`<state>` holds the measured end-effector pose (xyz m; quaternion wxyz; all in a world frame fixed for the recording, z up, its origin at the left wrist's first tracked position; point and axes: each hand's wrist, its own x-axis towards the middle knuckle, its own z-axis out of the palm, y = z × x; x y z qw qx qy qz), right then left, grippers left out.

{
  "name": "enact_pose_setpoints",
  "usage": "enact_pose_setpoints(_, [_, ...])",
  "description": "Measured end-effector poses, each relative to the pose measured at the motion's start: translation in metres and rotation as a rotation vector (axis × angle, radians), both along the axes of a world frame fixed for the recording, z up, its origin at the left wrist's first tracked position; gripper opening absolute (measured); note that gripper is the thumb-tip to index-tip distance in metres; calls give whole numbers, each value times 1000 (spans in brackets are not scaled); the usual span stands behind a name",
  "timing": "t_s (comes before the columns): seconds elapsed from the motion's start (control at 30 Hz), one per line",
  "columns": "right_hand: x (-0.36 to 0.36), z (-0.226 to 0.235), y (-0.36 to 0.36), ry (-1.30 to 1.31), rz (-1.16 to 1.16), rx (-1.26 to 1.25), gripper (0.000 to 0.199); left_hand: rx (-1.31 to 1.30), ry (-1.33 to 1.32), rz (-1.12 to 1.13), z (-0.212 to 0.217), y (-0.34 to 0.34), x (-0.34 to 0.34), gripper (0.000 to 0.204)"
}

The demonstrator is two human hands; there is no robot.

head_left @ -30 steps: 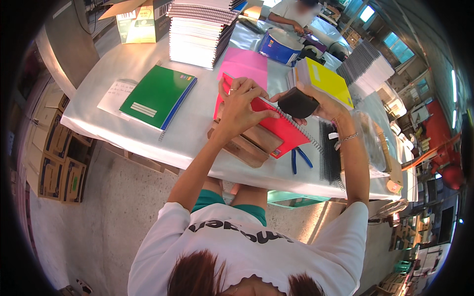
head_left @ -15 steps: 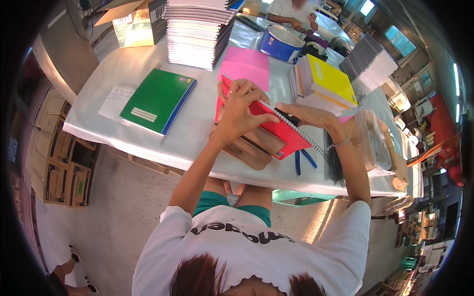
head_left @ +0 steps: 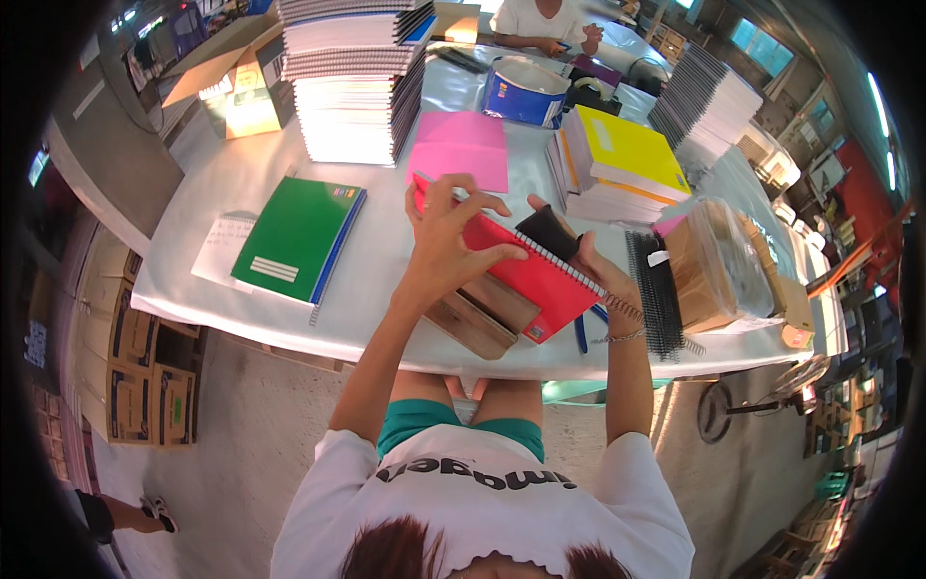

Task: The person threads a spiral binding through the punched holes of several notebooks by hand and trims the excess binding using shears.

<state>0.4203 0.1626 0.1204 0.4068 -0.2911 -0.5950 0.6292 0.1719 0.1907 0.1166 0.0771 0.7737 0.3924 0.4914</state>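
A red spiral notebook [head_left: 531, 280] lies tilted on a wooden block [head_left: 480, 317] at the table's near edge. My left hand [head_left: 446, 236] presses down on its cover with the fingers spread. My right hand [head_left: 590, 272] rests along the wire spiral on the notebook's right side. It holds a small black object [head_left: 547, 232] against the notebook's upper corner. What the black object is cannot be made out.
A green notebook [head_left: 294, 236] lies to the left. Pink sheets [head_left: 461, 150], a tall notebook stack [head_left: 352, 82], a blue tub [head_left: 521, 92] and yellow-topped notebooks [head_left: 617, 164] sit behind. On the right are black coils [head_left: 656, 294] and a wrapped brown pack [head_left: 714, 261]. Another person [head_left: 545, 19] sits opposite.
My right hand has come down from above the notebook, with the black object, to the spiral edge. My left hand has stayed on the red cover.
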Motion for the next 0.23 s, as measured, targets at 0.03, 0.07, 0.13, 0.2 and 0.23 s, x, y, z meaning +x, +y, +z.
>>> enact_pose_setpoints(0.03, [-4, 2, -2, 59, -37, -1, 112, 5, 1, 7, 0, 1, -3, 53])
enact_pose_setpoints(0.07, [-6, 5, -3, 122, -58, 10, 110, 21, 1, 39, -1, 3, -6, 54])
enact_pose_setpoints(0.13, [-6, 18, 0, 191, 33, -17, 100, 48, 2, 108, -5, 8, -10, 55])
enact_pose_setpoints(0.2, [-9, 31, -3, 161, 95, -17, 99, 83, -64, 64, -11, 14, -10, 55])
enact_pose_setpoints(0.23, [-8, 38, -8, 95, 102, -10, 102, 98, -98, 41, -14, 17, -10, 56])
